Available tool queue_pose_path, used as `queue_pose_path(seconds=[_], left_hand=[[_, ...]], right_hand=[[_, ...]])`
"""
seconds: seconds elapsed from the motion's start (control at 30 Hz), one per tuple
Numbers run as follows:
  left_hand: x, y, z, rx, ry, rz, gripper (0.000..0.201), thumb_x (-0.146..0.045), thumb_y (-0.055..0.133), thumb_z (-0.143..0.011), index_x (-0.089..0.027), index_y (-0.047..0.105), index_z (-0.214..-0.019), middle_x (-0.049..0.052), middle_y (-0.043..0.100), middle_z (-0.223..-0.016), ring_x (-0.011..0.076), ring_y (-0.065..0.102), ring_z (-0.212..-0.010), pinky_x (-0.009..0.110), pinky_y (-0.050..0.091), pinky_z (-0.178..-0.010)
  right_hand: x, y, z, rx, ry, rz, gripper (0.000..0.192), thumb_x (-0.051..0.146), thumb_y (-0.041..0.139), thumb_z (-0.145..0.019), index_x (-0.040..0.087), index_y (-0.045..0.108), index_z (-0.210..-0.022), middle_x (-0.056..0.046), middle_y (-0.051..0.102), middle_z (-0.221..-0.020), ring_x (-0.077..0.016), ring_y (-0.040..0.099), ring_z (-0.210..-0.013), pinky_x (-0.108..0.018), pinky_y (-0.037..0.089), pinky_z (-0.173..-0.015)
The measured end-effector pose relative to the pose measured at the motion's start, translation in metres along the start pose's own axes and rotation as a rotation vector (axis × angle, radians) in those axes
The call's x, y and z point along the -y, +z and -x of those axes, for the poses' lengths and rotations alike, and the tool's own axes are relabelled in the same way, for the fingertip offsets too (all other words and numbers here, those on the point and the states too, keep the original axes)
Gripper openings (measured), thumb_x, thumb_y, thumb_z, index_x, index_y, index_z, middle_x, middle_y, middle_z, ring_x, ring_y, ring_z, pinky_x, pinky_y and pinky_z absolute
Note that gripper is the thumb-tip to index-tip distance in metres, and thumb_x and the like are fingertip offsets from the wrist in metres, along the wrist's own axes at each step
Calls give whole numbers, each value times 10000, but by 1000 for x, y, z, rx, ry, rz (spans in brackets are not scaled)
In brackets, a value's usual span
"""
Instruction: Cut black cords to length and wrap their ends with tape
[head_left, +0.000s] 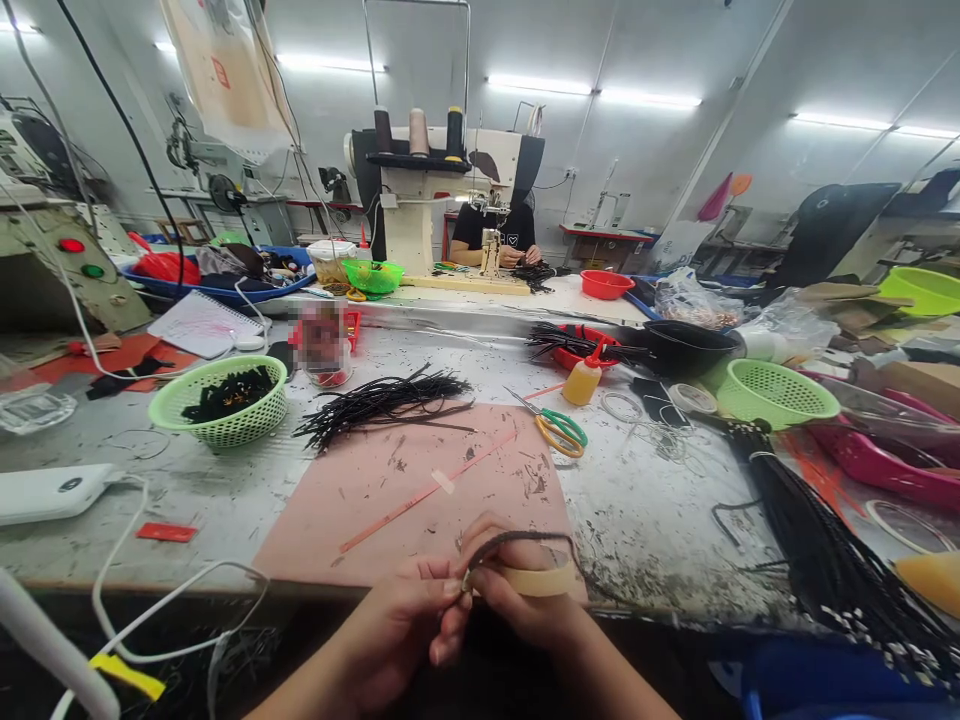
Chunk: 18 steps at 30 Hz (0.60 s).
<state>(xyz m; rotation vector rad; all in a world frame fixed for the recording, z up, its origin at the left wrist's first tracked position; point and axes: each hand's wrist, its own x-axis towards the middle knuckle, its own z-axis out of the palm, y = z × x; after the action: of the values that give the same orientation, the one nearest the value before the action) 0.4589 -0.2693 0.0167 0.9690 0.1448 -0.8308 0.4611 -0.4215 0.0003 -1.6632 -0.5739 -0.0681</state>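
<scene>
Near the front edge of the table, my left hand (409, 620) is closed, its thumb and finger pinched at the end of a black cord (525, 536). My right hand (517, 595) is closed on the same cord just beside it, fingertips almost touching the left ones. A beige tape roll (544, 578) sits in the right hand's grip, partly hidden by the fingers. From there the cord loops over the right hand and trails off to the right. Beneath lies a pink mat (420, 500) with a red measuring strip (397, 515) taped across it.
Behind the mat lie a bundle of black cords (382, 405), scissors (559, 430) and a yellow bottle (582, 380). A green basket (225, 425) stands left, a larger cord bundle (810, 530) right. White cables (135, 530) run at left. Beyond a sewing machine (420, 215) sits another person (480, 235).
</scene>
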Motion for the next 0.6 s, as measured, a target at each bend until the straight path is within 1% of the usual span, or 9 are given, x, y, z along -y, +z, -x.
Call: queue_pose_path(seconds=[0.07, 0.13, 0.23, 0.3, 0.43, 0.5, 0.6], left_hand=[[1, -1, -1, -85, 57, -78, 164, -264, 706, -585, -126, 619, -603, -2, 539, -463, 67, 440, -375, 190, 253, -399], [3, -3, -2, -150, 143, -166, 181, -287, 727, -574, -144, 625, -616, 7, 589, -511, 96, 503, -436, 202, 320, -443], [5, -4, -3, -171, 230, -233, 182, -309, 709, -605, -145, 632, -587, 4, 589, -488, 107, 505, -473, 225, 373, -513], [6, -4, -3, -166, 225, -208, 183, -306, 686, -628, -137, 639, -579, 7, 578, -477, 105, 492, -472, 227, 375, -517], [6, -1, -2, -165, 172, -98, 155, -264, 689, -595, -125, 632, -555, 10, 568, -519, 86, 452, -455, 207, 336, -454], [6, 0, -2, -174, 170, -73, 154, -251, 686, -580, -117, 623, -538, 7, 552, -521, 70, 419, -442, 193, 298, -423], [6, -1, -5, -175, 155, -68, 160, -244, 669, -581, -111, 606, -520, -14, 494, -456, 57, 373, -420, 182, 257, -406]], right_hand=[[-3, 4, 1, -59, 7, 37, 129, 186, 477, -786, 196, 599, -742, -22, 548, -738, -146, 546, -721, -265, 448, -657], [-6, 6, 2, -111, 45, 76, 109, 178, 489, -774, 192, 572, -705, -11, 544, -709, -137, 540, -689, -253, 439, -632], [-7, 7, 2, -129, 103, 98, 88, 172, 504, -760, 193, 559, -694, -4, 548, -707, -131, 539, -670, -241, 433, -605], [-6, 6, 1, -95, 79, 85, 79, 175, 503, -760, 193, 563, -712, -5, 547, -716, -131, 540, -672, -244, 439, -612], [-3, 2, -2, -39, -25, 90, 77, 156, 494, -761, 195, 558, -742, -5, 539, -711, -126, 533, -670, -242, 444, -611], [-3, 0, -2, -24, -52, 154, 79, 148, 486, -770, 195, 548, -754, -9, 538, -719, -125, 534, -680, -240, 444, -615], [-3, -3, -2, -7, -124, 306, 101, 139, 456, -788, 191, 542, -797, -29, 548, -757, -131, 535, -718, -244, 449, -633]])
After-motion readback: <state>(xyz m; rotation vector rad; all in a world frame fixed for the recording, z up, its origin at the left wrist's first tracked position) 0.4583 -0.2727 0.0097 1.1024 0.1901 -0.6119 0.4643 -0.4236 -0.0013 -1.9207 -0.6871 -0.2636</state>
